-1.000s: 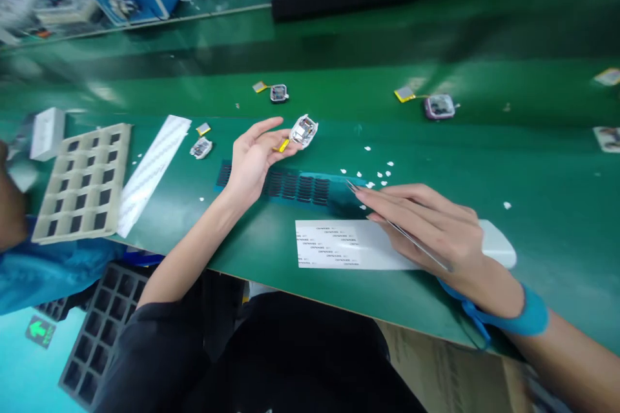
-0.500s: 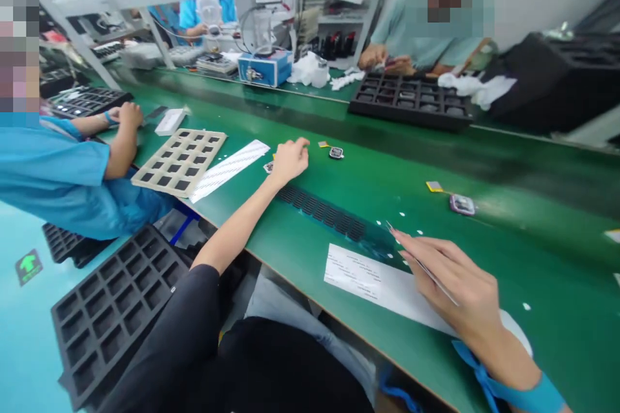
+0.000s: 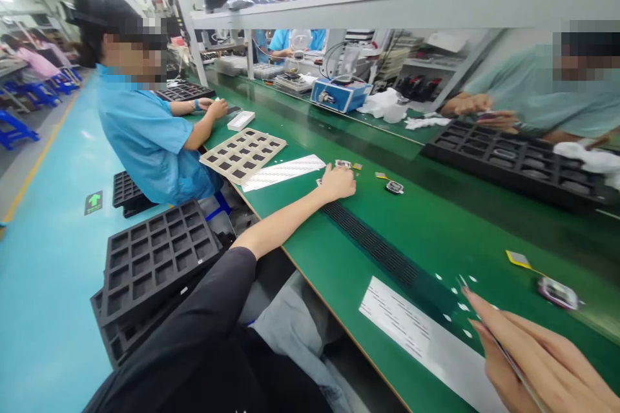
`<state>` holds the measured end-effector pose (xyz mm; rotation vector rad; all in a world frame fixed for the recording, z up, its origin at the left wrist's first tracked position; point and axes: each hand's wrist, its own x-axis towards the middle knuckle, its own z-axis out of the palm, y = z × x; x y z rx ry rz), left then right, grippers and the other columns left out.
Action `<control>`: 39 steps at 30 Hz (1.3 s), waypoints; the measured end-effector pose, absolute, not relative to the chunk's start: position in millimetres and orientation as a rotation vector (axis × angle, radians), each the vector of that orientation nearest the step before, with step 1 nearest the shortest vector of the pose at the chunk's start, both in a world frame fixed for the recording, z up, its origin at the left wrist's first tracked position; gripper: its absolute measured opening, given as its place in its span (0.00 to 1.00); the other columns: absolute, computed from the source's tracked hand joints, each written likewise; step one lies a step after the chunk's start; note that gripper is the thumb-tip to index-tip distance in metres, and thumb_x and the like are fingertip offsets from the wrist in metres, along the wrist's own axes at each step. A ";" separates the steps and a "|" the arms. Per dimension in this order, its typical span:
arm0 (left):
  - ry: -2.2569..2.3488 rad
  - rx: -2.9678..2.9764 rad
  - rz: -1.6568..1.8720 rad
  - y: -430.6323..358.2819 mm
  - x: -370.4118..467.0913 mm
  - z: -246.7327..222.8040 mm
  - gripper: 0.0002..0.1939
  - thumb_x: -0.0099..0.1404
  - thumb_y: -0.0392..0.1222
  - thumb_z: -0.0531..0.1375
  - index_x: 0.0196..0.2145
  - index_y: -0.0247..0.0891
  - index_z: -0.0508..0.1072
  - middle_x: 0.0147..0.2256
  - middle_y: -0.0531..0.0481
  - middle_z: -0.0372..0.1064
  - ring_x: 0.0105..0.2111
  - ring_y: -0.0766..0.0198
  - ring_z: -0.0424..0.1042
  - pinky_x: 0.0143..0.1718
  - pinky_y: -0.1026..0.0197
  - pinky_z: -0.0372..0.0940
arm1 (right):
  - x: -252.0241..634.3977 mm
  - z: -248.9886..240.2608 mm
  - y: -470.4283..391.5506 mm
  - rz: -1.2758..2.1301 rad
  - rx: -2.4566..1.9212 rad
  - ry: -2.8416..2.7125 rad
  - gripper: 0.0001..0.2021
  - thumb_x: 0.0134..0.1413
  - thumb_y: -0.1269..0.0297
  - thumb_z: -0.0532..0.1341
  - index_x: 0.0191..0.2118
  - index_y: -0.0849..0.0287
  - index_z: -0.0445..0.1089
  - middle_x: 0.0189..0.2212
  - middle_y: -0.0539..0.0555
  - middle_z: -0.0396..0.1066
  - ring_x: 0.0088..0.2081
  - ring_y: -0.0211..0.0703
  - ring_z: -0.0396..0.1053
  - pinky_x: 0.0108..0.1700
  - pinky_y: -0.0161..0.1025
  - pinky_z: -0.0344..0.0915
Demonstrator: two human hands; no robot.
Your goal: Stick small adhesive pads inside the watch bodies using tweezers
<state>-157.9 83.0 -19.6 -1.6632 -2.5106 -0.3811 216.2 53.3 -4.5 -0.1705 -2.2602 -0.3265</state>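
Observation:
My left hand (image 3: 339, 182) rests low over the bench at the far end of a dark perforated strip (image 3: 372, 242), its fingertips hidden behind its back. Just beyond it lies a small watch-like module (image 3: 343, 164) with a yellow tab. Part of another pale-edged piece (image 3: 318, 182) shows at its near side. My right hand (image 3: 542, 352) is closed around metal tweezers (image 3: 514, 361), their tips pointing at several small white bits (image 3: 447, 318) on the bench. Below the tweezers lies a white label sheet (image 3: 411, 329); my right hand covers part of it.
Two more modules, a nearer one (image 3: 558, 293) and a farther one (image 3: 394, 187), lie on the green bench. A beige tray (image 3: 245, 153) and a printed sheet (image 3: 285, 171) lie left. Black trays (image 3: 157, 251) are stacked beside the bench. Co-workers sit left and opposite.
The view has swung left, so the bench appears farther right. My left hand has drawn back slightly, and the module beyond it now shows. My right hand still holds the tweezers.

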 end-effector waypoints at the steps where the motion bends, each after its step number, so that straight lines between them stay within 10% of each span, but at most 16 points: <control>1: -2.504 -1.649 -0.372 84.6 -158.1 -20.9 0.21 0.77 0.50 0.65 0.62 0.37 0.74 0.60 0.39 0.73 0.55 0.52 0.77 0.57 0.44 0.77 | 215.0 -0.9 48.9 -0.445 -0.153 -2.246 0.39 0.68 0.73 0.67 0.79 0.43 0.58 0.32 0.45 0.85 0.30 0.52 0.83 0.26 0.44 0.77; 12: -2.292 -2.019 -0.539 84.9 -127.7 -4.7 0.19 0.79 0.31 0.48 0.52 0.26 0.79 0.51 0.30 0.79 0.59 0.45 0.75 0.67 0.42 0.64 | 211.1 7.2 40.9 -0.428 -0.216 -2.265 0.44 0.65 0.79 0.70 0.80 0.52 0.55 0.42 0.53 0.87 0.36 0.48 0.81 0.42 0.40 0.79; 18: -2.215 -2.317 -0.533 149.3 -144.2 -6.5 0.22 0.76 0.50 0.66 0.62 0.37 0.74 0.61 0.40 0.73 0.58 0.50 0.77 0.59 0.41 0.76 | 213.4 11.7 43.9 -0.379 -0.335 -2.297 0.42 0.65 0.80 0.68 0.79 0.52 0.57 0.46 0.56 0.87 0.40 0.50 0.81 0.43 0.43 0.81; 24: -2.284 -2.430 -0.704 178.7 -163.7 -14.5 0.18 0.75 0.45 0.67 0.57 0.33 0.76 0.55 0.39 0.76 0.54 0.50 0.78 0.58 0.42 0.75 | 219.1 14.6 49.9 -0.373 -0.376 -2.340 0.39 0.64 0.83 0.68 0.77 0.62 0.60 0.48 0.61 0.86 0.48 0.54 0.84 0.49 0.45 0.81; 30: -2.233 -2.653 -1.366 105.3 -111.5 -2.8 0.06 0.78 0.41 0.60 0.46 0.36 0.69 0.41 0.41 0.84 0.43 0.57 0.85 0.47 0.56 0.75 | 190.6 40.2 42.7 -0.175 -0.560 -2.205 0.33 0.67 0.85 0.60 0.73 0.54 0.68 0.45 0.56 0.85 0.44 0.48 0.82 0.47 0.41 0.78; 34: -2.021 -2.834 -2.789 52.7 -72.7 3.0 0.18 0.65 0.48 0.74 0.40 0.36 0.72 0.32 0.48 0.83 0.28 0.61 0.83 0.35 0.60 0.77 | 156.5 41.5 44.3 -0.123 -0.714 -2.220 0.27 0.74 0.76 0.58 0.73 0.53 0.66 0.37 0.51 0.78 0.33 0.38 0.75 0.33 0.33 0.72; 39: -2.006 -2.891 -2.714 29.4 -60.4 3.5 0.09 0.64 0.36 0.72 0.43 0.34 0.82 0.33 0.51 0.83 0.23 0.71 0.77 0.28 0.67 0.73 | 141.9 19.6 43.9 -0.027 -0.813 -2.287 0.07 0.78 0.64 0.61 0.54 0.55 0.76 0.33 0.46 0.79 0.24 0.31 0.69 0.24 0.31 0.61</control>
